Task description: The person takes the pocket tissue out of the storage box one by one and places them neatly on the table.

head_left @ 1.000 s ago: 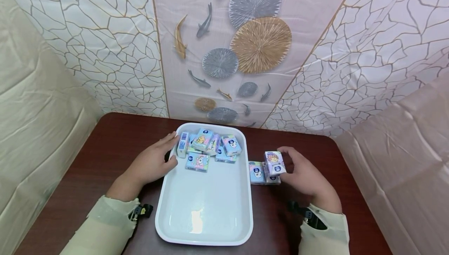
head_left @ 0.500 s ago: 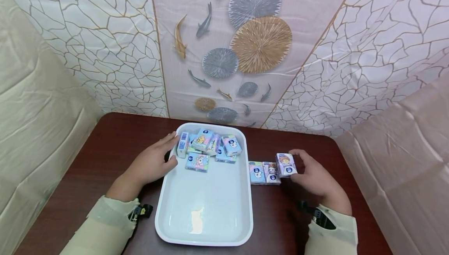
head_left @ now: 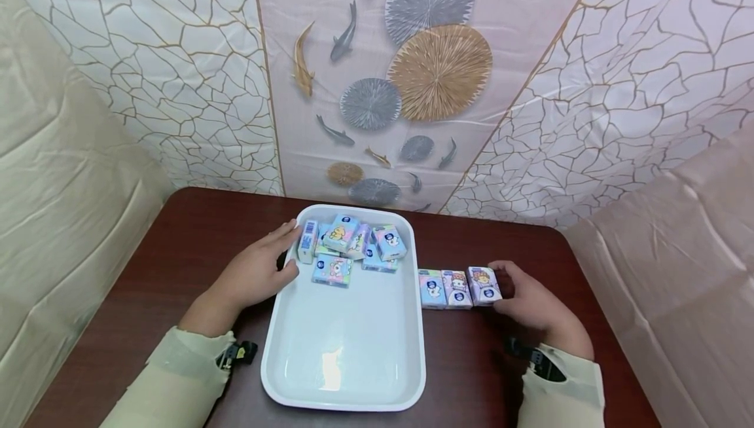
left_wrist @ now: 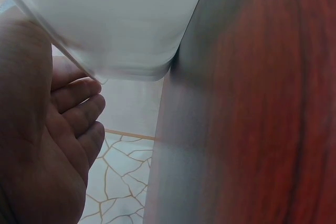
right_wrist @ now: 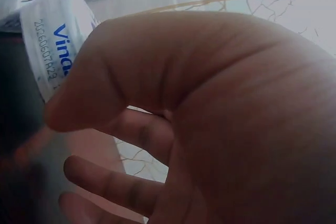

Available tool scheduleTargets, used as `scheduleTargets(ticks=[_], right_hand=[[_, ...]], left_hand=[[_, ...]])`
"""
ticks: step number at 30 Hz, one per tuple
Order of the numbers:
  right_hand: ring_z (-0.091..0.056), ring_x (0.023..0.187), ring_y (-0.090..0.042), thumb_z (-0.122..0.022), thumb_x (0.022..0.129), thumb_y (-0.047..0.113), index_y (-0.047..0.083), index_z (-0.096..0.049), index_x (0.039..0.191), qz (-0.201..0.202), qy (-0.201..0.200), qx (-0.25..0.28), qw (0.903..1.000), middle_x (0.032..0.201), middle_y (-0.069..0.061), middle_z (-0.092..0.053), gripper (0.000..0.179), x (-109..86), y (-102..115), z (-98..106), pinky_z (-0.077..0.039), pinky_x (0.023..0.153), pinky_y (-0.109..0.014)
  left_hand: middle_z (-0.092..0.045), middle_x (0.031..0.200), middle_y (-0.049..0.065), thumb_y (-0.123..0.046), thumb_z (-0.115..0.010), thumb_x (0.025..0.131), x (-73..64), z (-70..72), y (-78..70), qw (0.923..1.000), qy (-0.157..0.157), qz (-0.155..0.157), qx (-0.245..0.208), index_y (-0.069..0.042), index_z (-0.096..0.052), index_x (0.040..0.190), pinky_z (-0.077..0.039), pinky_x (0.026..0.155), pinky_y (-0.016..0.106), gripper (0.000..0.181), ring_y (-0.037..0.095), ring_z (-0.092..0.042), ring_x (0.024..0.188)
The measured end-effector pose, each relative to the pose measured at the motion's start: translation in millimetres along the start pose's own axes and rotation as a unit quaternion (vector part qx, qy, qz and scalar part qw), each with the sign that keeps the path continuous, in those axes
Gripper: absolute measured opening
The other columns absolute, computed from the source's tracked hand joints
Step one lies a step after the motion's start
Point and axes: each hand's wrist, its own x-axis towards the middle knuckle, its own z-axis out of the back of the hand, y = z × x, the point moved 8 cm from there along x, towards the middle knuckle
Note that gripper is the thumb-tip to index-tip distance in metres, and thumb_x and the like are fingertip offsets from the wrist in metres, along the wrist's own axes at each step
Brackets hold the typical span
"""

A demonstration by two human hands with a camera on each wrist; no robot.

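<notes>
At the right of the white tray, my right hand pinches a lilac tissue pack by its right side, between thumb and forefinger. In the right wrist view the thumb lies against the end of this pack, which bears blue lettering; the other fingers hang apart from it. A second lilac tissue pack stands just left of it, beside a blue tissue pack near the tray wall. My left hand rests on the left rim of the tray, fingers loosely extended, as the left wrist view also shows.
Several tissue packs lie in a loose heap at the far end of the tray. The dark red-brown table carries everything. Patterned cloth hangs behind it, with plain beige cloth at both sides.
My right hand has carried the lilac tissue pack rightward from above the second one, then lowered it to the row's right end. The left hand and tray have stayed put.
</notes>
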Motion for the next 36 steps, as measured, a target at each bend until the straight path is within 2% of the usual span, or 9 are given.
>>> scheduleTargets(ticks=[5, 10, 16, 22, 29, 36], right_hand=[[-0.063, 0.121, -0.034, -0.076, 0.09, 0.009, 0.011, -0.043, 0.15, -0.011, 0.018, -0.001, 0.9998, 0.135, -0.019, -0.064, 0.068, 3.7, -6.7, -7.4, -0.056, 0.097, -0.048], [-0.062, 0.12, -0.033, -0.077, 0.089, 0.009, 0.015, -0.044, 0.149, -0.023, 0.026, -0.006, 0.9994, 0.136, -0.017, -0.064, 0.068, 5.8, -12.3, -11.2, -0.057, 0.095, -0.046], [-0.063, 0.12, -0.033, -0.081, 0.087, 0.013, 0.016, -0.045, 0.15, -0.034, 0.026, -0.018, 0.9989, 0.136, -0.017, -0.065, 0.072, 5.3, -13.0, -13.5, -0.056, 0.099, -0.053], [-0.063, 0.118, -0.033, -0.083, 0.086, 0.015, 0.018, -0.046, 0.149, -0.034, 0.028, -0.024, 0.9988, 0.139, -0.018, -0.063, 0.073, 4.8, -12.4, -14.4, -0.057, 0.093, -0.047], [-0.061, 0.121, -0.037, -0.085, 0.086, 0.019, 0.017, -0.043, 0.155, -0.05, 0.036, -0.028, 0.9977, 0.144, -0.021, -0.059, 0.081, 3.9, -13.1, -15.7, -0.058, 0.096, -0.054], [-0.057, 0.133, -0.046, -0.088, 0.084, 0.02, 0.015, -0.036, 0.162, -0.056, 0.043, -0.022, 0.9972, 0.155, -0.026, -0.05, 0.094, 2.3, -8.5, -14.7, -0.053, 0.104, -0.06]], left_hand=[[-0.025, 0.175, 0.004, -0.038, -0.059, 0.1, -0.3, 0.1, 0.4, 1.0, 0.001, 0.003, -0.001, -0.022, -0.032, 0.167, -0.046, 0.115, 0.06, 0.074, 0.032, -0.035, 0.158], [-0.026, 0.175, 0.004, -0.039, -0.059, 0.1, 0.4, -0.1, 0.2, 1.0, 0.0, 0.002, -0.004, -0.023, -0.033, 0.166, -0.046, 0.115, 0.06, 0.074, 0.031, -0.034, 0.158], [-0.025, 0.175, 0.004, -0.039, -0.06, 0.1, 0.6, -1.0, 0.7, 1.0, 0.0, 0.001, -0.003, -0.022, -0.032, 0.167, -0.045, 0.115, 0.06, 0.074, 0.032, -0.033, 0.159], [-0.026, 0.175, 0.004, -0.038, -0.06, 0.099, 0.4, -0.8, 0.5, 1.0, -0.001, -0.001, -0.004, -0.022, -0.033, 0.166, -0.045, 0.116, 0.06, 0.074, 0.031, -0.034, 0.159], [-0.025, 0.175, 0.004, -0.037, -0.06, 0.099, -0.7, 1.3, -1.1, 1.0, -0.002, -0.005, -0.007, -0.021, -0.034, 0.166, -0.045, 0.117, 0.059, 0.074, 0.031, -0.034, 0.158], [-0.025, 0.175, 0.004, -0.034, -0.06, 0.099, -2.5, 3.1, -2.7, 0.9999, -0.006, -0.009, -0.011, -0.019, -0.034, 0.166, -0.045, 0.117, 0.058, 0.073, 0.031, -0.033, 0.159]])
